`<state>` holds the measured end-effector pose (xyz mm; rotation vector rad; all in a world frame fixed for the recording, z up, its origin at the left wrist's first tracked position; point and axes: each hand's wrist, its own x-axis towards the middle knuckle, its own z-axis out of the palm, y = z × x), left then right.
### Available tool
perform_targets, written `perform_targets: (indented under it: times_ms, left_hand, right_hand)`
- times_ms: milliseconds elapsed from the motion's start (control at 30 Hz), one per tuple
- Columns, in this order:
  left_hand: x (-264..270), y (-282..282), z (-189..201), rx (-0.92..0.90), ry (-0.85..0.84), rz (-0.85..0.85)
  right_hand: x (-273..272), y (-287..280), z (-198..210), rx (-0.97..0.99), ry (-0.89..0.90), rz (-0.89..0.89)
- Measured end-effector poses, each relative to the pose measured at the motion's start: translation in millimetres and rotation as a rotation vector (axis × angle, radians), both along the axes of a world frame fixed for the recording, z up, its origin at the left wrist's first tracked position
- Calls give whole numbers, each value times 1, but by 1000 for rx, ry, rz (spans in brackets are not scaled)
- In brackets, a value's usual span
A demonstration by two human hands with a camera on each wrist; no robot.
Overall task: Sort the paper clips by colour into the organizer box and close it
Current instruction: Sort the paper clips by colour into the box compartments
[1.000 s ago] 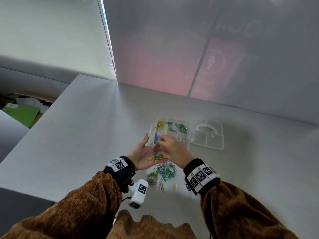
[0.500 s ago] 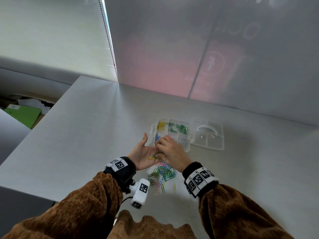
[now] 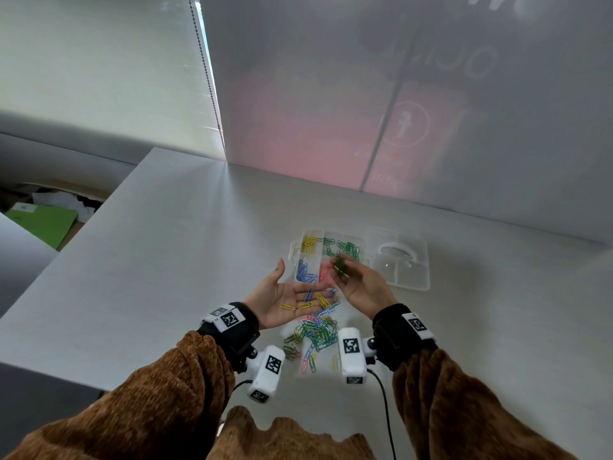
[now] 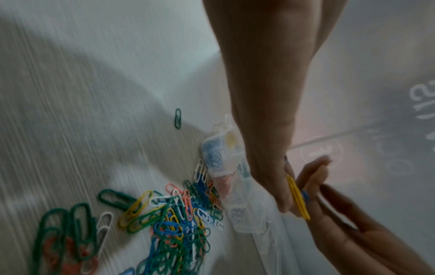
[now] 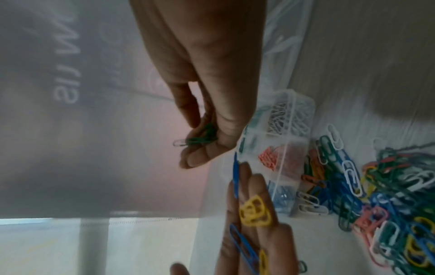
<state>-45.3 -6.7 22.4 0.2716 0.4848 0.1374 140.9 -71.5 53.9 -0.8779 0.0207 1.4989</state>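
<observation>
— Pinching anything, the right hand (image 3: 360, 287)?
— Yes, fingers curled on green clips (image 5: 202, 138) above the organizer box (image 3: 326, 257), long axes pointing off the fingertips.
— And the left hand (image 3: 282, 298)?
— Flat, palm up, near the box; yellow clips (image 3: 303, 305) and blue ones lie along its fingers. The mixed pile (image 3: 315, 336) sits nearer than the box.

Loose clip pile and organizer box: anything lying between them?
No bare gap: in the right wrist view the pile runs right up to the box wall.
</observation>
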Motion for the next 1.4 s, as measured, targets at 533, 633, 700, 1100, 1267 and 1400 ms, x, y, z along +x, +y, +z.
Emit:
perform_targets:
  times_ms: [533,633,700,1100,1267,1400]
  left_hand:
    - [-5,8,-2,-38,132,97]
    - [-6,8,0,-49,106,106]
    - [-5,8,0,-50,101,107]
    - [7,3,-1,3,60,52]
    - [3,4,2,-35,67,69]
    - [0,6,1,-78,84,96]
  right_hand:
    - [45,58,-4,-224,-120,-201]
    - [43,57,-3,-221,-259,-99]
    - [32,46,0,-191,-492,42]
    - [-29,14,-5,148,-1547,654]
    - [-25,14,3,142,-1290,367]
    - [-4,14,-2,-2,-1179,373]
